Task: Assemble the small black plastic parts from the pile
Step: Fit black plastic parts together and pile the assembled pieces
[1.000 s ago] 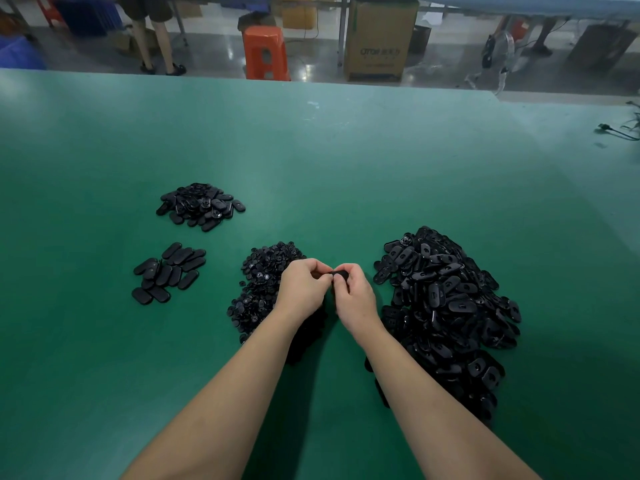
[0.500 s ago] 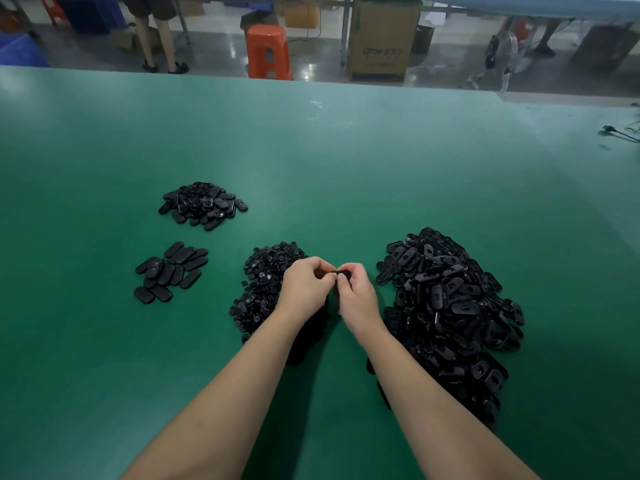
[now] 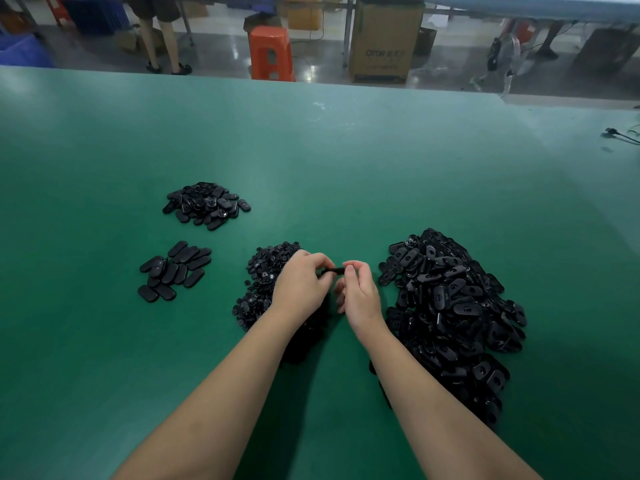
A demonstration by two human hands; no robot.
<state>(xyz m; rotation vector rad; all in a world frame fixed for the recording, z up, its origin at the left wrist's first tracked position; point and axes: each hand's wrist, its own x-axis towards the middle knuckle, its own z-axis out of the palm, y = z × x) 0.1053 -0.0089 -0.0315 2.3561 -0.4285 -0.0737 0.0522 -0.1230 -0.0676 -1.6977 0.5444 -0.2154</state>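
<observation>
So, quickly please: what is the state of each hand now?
Left hand: pinches one end of the small black plastic part.
Right hand: pinches the other end of that part.

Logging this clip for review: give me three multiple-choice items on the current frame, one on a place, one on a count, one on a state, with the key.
1. Where does the biggest pile of black parts lie?
A. right of the hands
B. at the table's far edge
C. left of the flat ovals

2. How many separate groups of black parts lie on the green table?
A. two
B. four
C. six

3. What are the hands doing?
A. resting flat on the table
B. both pinching one small black part
C. reaching into the cardboard box

Key: 1 A, it lies beside the right hand. 2 B, two left, one behind the left hand, one right. 3 B, the small black part spans both hands' fingers.
</observation>
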